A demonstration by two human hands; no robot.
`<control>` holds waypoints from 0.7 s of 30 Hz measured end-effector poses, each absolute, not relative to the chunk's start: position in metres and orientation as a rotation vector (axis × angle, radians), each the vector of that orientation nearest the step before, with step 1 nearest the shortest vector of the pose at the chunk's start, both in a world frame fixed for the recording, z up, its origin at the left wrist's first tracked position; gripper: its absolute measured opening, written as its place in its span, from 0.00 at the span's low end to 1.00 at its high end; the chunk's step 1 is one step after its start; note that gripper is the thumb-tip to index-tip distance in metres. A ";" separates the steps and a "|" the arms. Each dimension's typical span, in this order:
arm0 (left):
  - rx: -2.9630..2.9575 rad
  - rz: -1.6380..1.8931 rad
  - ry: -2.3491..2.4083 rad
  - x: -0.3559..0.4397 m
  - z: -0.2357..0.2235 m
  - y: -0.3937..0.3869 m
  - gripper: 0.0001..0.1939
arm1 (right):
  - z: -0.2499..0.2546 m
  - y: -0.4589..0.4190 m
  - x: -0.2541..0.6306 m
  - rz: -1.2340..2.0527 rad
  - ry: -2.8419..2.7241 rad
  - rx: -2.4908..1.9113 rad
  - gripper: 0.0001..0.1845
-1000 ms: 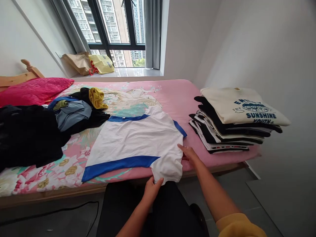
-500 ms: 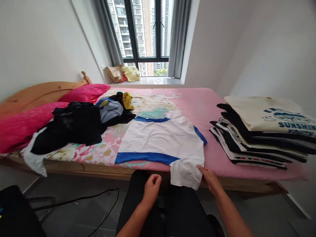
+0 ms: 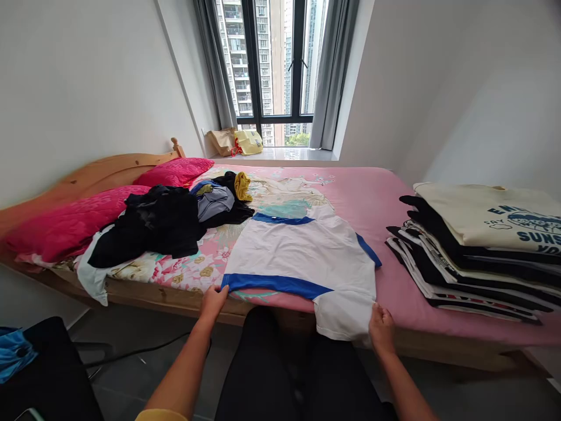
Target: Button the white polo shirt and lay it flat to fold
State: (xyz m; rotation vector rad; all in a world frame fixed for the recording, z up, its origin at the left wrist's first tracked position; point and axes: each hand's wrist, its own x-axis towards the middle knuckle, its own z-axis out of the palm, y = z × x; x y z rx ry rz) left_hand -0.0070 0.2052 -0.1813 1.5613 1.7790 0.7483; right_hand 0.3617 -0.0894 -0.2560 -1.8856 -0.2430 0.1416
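A white T-shirt (image 3: 298, 251) with blue bands at neck, sleeve and one edge lies spread on the bed, turned sideways to me. Its near white part hangs over the bed's front edge. My left hand (image 3: 213, 303) pinches the left end of the blue band at the shirt's near left corner. At the near right side, my right hand (image 3: 382, 328) is closed on the white cloth, fingers curled against it.
A tall stack of folded clothes (image 3: 464, 275) stands on the right of the bed, a cream printed shirt (image 3: 517, 219) on top. Left lies a heap of loose dark clothes (image 3: 153, 225), beside pink pillows (image 3: 96, 216). A black chair (image 3: 48, 368) stands at lower left.
My left hand has moved left and up from above my lap and taken hold of the shirt's left corner. My right hand keeps its hold, fingers now more curled. The view has shifted slightly.
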 end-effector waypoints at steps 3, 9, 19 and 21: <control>1.501 0.786 1.740 -0.012 -0.190 0.199 0.12 | -0.252 -0.105 0.361 0.176 -0.260 -2.028 0.19; 1.448 0.907 1.786 -0.029 -0.196 0.191 0.15 | -0.242 -0.141 0.364 0.259 -0.223 -2.199 0.20; 2.431 0.715 1.028 0.116 -0.167 0.182 0.21 | -0.165 0.005 0.360 0.066 -1.013 -1.926 0.20; 2.547 0.508 0.897 0.140 -0.172 0.189 0.21 | -0.171 0.033 0.374 0.104 -1.332 -2.026 0.22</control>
